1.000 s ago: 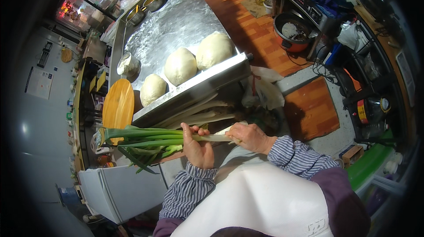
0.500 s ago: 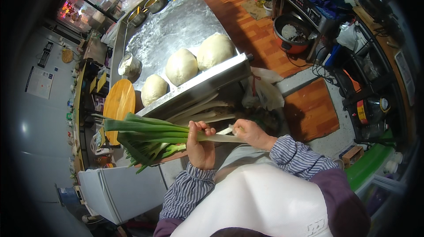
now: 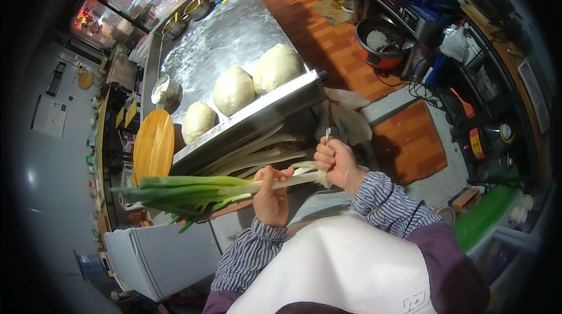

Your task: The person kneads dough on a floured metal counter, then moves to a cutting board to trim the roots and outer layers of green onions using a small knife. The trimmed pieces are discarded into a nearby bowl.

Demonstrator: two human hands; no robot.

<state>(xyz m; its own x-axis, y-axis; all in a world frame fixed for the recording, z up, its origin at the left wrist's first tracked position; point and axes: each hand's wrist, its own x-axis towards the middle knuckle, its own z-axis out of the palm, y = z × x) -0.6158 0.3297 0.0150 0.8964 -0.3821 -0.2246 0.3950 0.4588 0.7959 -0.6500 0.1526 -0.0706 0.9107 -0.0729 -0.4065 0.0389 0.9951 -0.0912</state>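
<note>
My left hand (image 3: 271, 198) is closed round the pale shaft of a long green onion (image 3: 202, 188). Its green leaves point left and its white end runs right, toward my other hand. My right hand (image 3: 338, 165) is closed in a pinch on a thin whitish strip of onion skin (image 3: 328, 133), whose tip sticks up above the fist. More pale skin hangs under that hand beside the stalk's white end. Beyond my hands, below the table edge, lie several other green onions (image 3: 257, 153), partly in shadow.
Three dough lumps (image 3: 233, 90) sit along the near edge of a floured metal table (image 3: 205, 39). A round wooden board (image 3: 153, 145) leans at its left corner. A white cabinet (image 3: 167, 255) stands at lower left, a plastic bag (image 3: 348, 118) hangs right of the table, and a red-bodied pot (image 3: 380, 59) rests on the floor.
My right hand has risen and turned, with a strip of skin now showing at its fingers. The left hand has shifted slightly, and the green leaves have dropped lower and swung left.
</note>
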